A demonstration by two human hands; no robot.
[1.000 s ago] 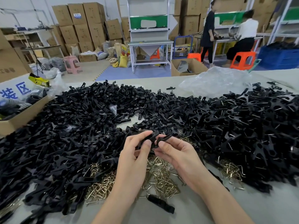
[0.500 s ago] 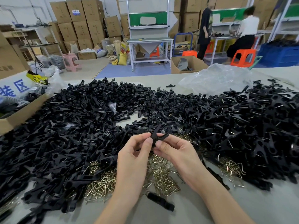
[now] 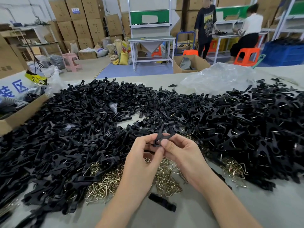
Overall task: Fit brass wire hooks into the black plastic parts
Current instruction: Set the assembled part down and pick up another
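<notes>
We see one black plastic part, forked at its far end, held up between both hands just above the tabletop. The left hand pinches its round near end with thumb and curled fingers. The right hand grips the same part from the other side, thumb pressed against it, and the fingertips of the two hands meet. We cannot tell whether a hook already sits in the part.

Directly beneath the hands lies a loose pile of brass wire hooks, tangled together. A single black piece lies alone on the tabletop, just on the near side of that pile. A smaller cluster of hooks lies to the right, at the edge of the right heap of black parts, many of which show thin wire ends. A broader left heap of black parts spreads across the tabletop, and the two heaps join behind the hands.

Beyond the right heap sits a crumpled clear plastic bag. At the left edge stands an open cardboard box.
</notes>
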